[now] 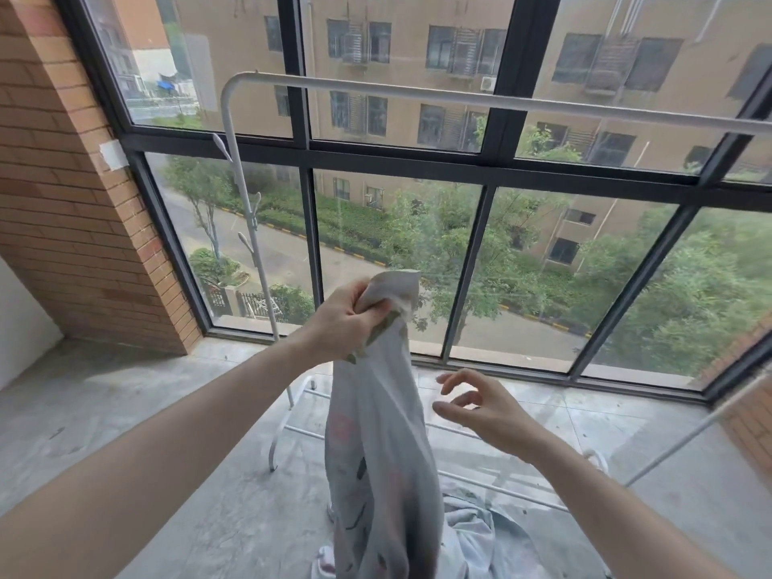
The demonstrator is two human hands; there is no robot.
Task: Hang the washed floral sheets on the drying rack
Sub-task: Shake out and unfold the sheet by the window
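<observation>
Fingers (376, 315) of the left hand (340, 321) are gripping a bunched sheet (376, 432) mid-frame, right hand (476, 405) spreading empty, rack (417, 91) rail above waiting bare.

We see open air between us and the rail (459, 96); the hanging sheet (376, 432) blocks the middle, glass (397, 261) behind.

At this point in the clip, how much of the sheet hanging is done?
Nothing is hung yet: the rack's top bar is bare. In hand: the left hand grips a bunched end of the sheet, lifted below the bar, while the right hand is open beside it. Left: drape it over the bar, then hang the fabric still on the floor.
</observation>
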